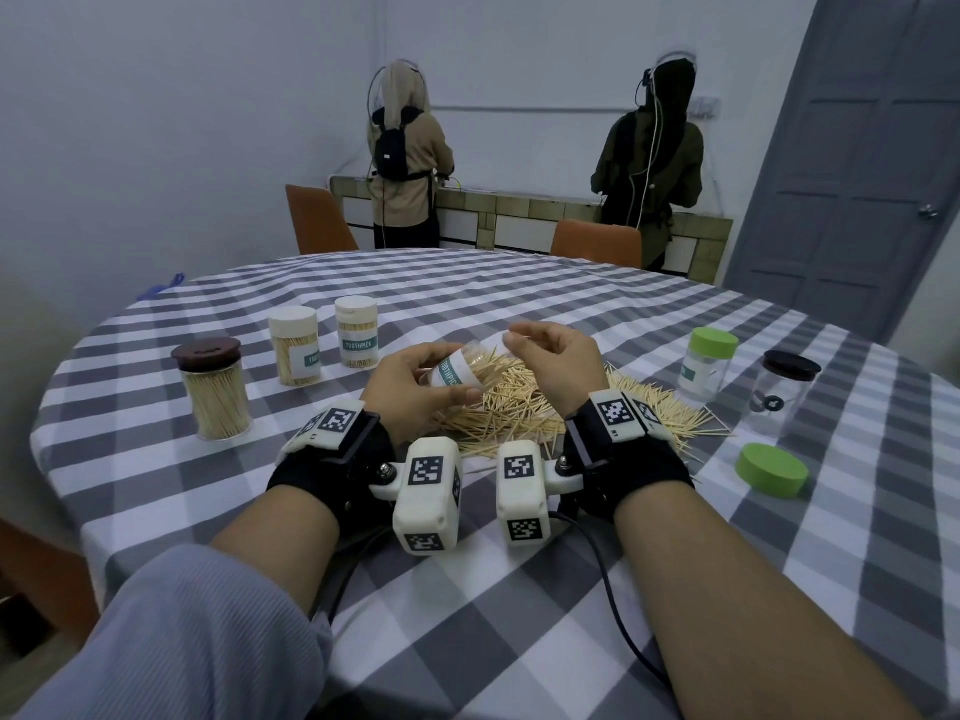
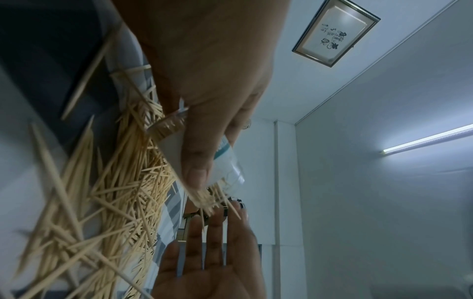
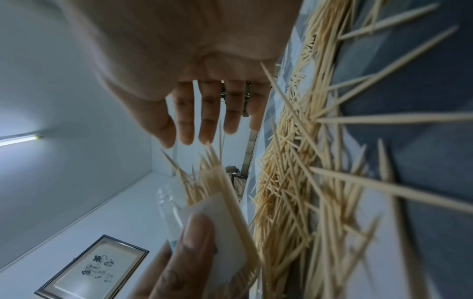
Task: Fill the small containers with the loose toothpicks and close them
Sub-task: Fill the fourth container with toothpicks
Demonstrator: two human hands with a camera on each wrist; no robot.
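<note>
My left hand [image 1: 415, 379] grips a clear toothpick container [image 1: 462, 368] with a white and teal label, tipped on its side over the loose toothpick pile [image 1: 519, 407]. The container is partly filled, and toothpick tips stick out of its mouth [image 3: 204, 168]. My right hand [image 1: 550, 356] hovers at that mouth with relaxed fingers and holds nothing. In the left wrist view my thumb lies across the container's label [image 2: 227, 159], with the right hand [image 2: 212, 252] just beyond. The right wrist view shows my right hand's fingers [image 3: 204, 113] spread just above the protruding tips.
A brown-lidded jar [image 1: 215, 389] and two white-lidded containers [image 1: 293, 345] [image 1: 357, 332], all full, stand at the left. At the right are a green-lidded container [image 1: 709, 363], a dark-lidded clear jar [image 1: 784, 392] and a loose green lid [image 1: 772, 469]. Two people stand at the far counter.
</note>
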